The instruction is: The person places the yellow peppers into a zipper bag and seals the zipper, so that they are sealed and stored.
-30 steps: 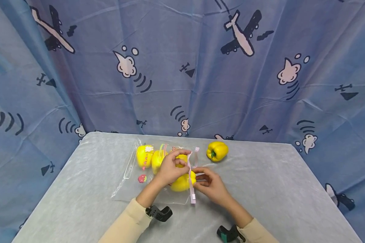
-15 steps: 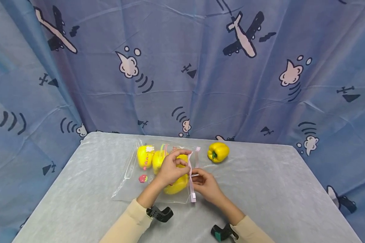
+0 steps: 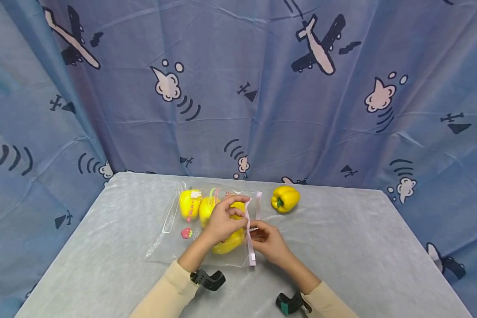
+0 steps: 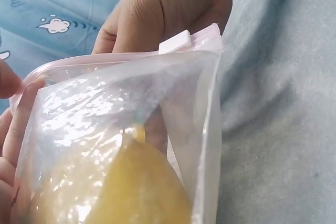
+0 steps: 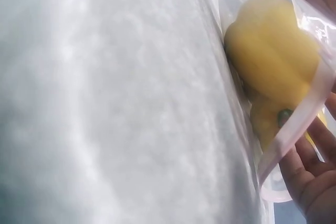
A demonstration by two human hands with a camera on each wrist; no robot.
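A clear zip bag with a pink seal strip lies on the table, its mouth facing right. Several yellow bell peppers are inside it. My left hand pinches the bag's upper layer at the seal, lifting the mouth apart. At that mouth is my right hand, its fingers reaching past the strip toward the nearest bell pepper. Loosely extended fingers show in the right wrist view; contact with the pepper is unclear. The white slider sits near one end of the strip.
Another yellow bell pepper lies outside the bag, beyond my right hand. The grey-covered table ends at a blue curtain printed with airplanes.
The nearest bell pepper has moved left, from the bag's mouth to inside. My right hand has followed it left, its fingers entering the mouth. My left hand stays at the seal.
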